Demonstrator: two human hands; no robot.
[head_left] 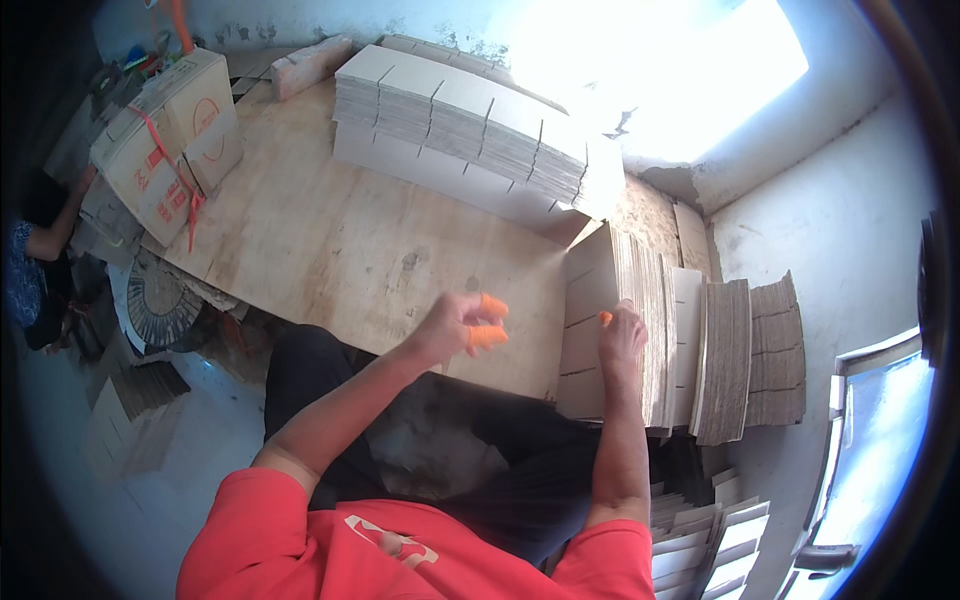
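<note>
My left hand hovers over the wooden board, with orange sleeves on two of its fingers. Those fingers are slightly bent and apart, and nothing shows between them. To the right, my right hand is closed at the near side of a stack of slotted cardboard dividers. An orange sleeve covers one digit there, and the fingers bend over the upper edge of a cardboard divider. How many sheets they pinch is hidden.
A plywood board lies before me. Along its far edge rises a long pile of slotted cardboard. More bundles stand at the right. A strapped carton sits at the left, beside another person's arm. Cardboard pieces lie lower right.
</note>
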